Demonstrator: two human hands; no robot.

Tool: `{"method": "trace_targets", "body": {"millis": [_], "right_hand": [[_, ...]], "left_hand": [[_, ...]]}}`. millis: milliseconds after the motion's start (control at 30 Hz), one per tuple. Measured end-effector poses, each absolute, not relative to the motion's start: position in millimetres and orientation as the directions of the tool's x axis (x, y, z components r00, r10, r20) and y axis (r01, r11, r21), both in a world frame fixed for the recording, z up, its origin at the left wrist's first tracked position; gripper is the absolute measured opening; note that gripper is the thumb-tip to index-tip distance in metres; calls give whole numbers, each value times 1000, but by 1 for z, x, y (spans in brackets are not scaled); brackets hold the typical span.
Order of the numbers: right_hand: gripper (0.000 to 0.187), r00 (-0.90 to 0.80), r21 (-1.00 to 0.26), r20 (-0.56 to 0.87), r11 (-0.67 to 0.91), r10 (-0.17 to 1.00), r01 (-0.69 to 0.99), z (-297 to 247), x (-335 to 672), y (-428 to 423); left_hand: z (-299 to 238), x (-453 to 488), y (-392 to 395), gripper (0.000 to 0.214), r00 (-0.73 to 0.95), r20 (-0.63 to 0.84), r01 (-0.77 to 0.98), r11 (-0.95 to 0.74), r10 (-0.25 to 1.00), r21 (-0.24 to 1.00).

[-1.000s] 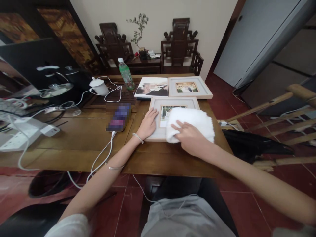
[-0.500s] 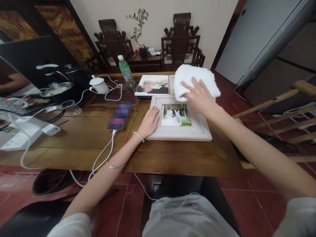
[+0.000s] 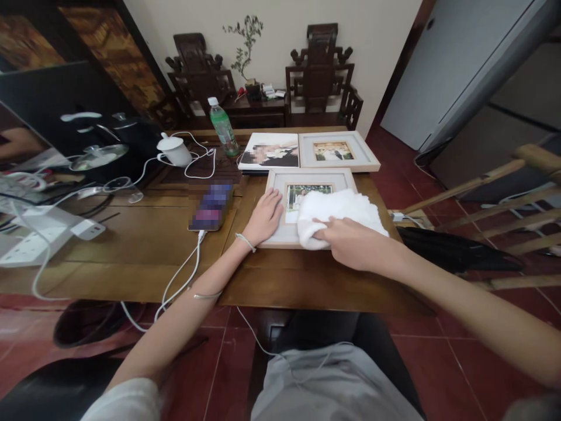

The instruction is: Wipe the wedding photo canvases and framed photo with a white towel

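A picture frame (image 3: 276,235) with a pale mat and a photo lies flat on the wooden table. My left hand (image 3: 265,218) rests on its left edge, fingers stretched out. Bunched under my right hand (image 3: 350,241) is a white towel (image 3: 337,209), which covers the frame's lower right part and some of the photo. The right fingers grip the towel's near side. Behind it lie a second framed picture (image 3: 372,156) and a white album-like item with a printed picture (image 3: 280,140).
Left of the frame lies a phone (image 3: 211,207) on a charging cable. Farther back stand a green-labelled bottle (image 3: 223,126) and a white lidded cup (image 3: 175,151). A power strip (image 3: 30,242) and a clear glass (image 3: 127,190) are at the left. A wooden chair (image 3: 477,187) stands right.
My right hand has drawn the towel toward me, from the frame's far right corner to its near right part. The second framed picture behind is uncovered. My left hand has stayed put.
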State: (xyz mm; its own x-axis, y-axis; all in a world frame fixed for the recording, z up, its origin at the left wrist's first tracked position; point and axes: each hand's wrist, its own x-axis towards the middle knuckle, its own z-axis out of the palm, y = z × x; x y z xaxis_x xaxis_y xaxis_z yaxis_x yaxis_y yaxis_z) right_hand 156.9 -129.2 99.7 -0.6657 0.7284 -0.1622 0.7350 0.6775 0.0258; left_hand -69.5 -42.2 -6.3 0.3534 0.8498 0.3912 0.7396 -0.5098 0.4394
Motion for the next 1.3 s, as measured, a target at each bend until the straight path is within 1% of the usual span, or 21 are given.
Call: {"method": "trace_targets", "body": {"millis": [67, 100, 233, 367, 433, 533, 600, 667, 733, 800, 867, 933, 1000, 1067, 1133, 1200, 1300], "right_hand": [[49, -674, -41, -163, 677, 721, 735, 104, 156, -142], [50, -667, -51, -148, 668, 730, 742, 102, 155, -143], [59, -636, -26, -30, 636, 771, 772, 77, 152, -113], [61, -555, 4, 109, 558, 825, 830, 58, 155, -49], [62, -522, 39, 143, 522, 841, 852, 56, 156, -20], [60, -540, 104, 118, 531, 833, 841, 57, 158, -4], [57, -572, 138, 75, 560, 816, 817, 59, 157, -16], [55, -600, 136, 37, 591, 799, 795, 64, 157, -41], [54, -622, 88, -17, 621, 783, 779, 75, 156, -71], [52, -642, 12, -111, 647, 758, 762, 88, 154, -99], [49, -684, -59, -172, 686, 709, 726, 97, 149, -120], [48, -740, -103, -148, 734, 656, 671, 100, 140, -132], [50, -772, -110, -91, 764, 629, 636, 95, 126, -137], [50, -760, -94, -71, 754, 646, 650, 85, 109, -133], [47, -722, -66, -93, 719, 686, 692, 74, 96, -121], [43, -687, -34, -95, 688, 720, 725, 65, 89, -103], [44, -659, -10, -15, 659, 752, 752, 57, 91, -66]], "left_hand": [[-6, -70, -42, 44, 361, 391, 739, -515, 847, 434], [-6, -70, -42, 44, 365, 391, 739, -519, 845, 431], [-5, -71, -43, 44, 385, 384, 739, -529, 839, 416], [-6, -72, -42, 44, 394, 387, 738, -538, 834, 407], [-6, -73, -42, 44, 396, 394, 735, -543, 830, 406], [-7, -73, -42, 45, 390, 398, 732, -542, 830, 414], [-6, -73, -42, 46, 386, 395, 735, -537, 834, 415], [-6, -71, -43, 47, 383, 388, 741, -530, 838, 413], [-5, -70, -43, 47, 384, 383, 741, -528, 840, 415], [-5, -68, -43, 46, 373, 390, 736, -525, 842, 427], [-5, -67, -44, 48, 345, 393, 727, -507, 852, 463], [-4, -66, -44, 52, 308, 375, 707, -474, 874, 524], [-2, -67, -44, 56, 282, 341, 672, -438, 897, 597], [0, -68, -44, 59, 255, 301, 624, -394, 919, 675], [2, -68, -44, 60, 227, 271, 579, -354, 935, 734], [4, -67, -45, 60, 214, 273, 562, -347, 938, 751], [4, -65, -48, 60, 243, 314, 585, -396, 918, 708]]}}
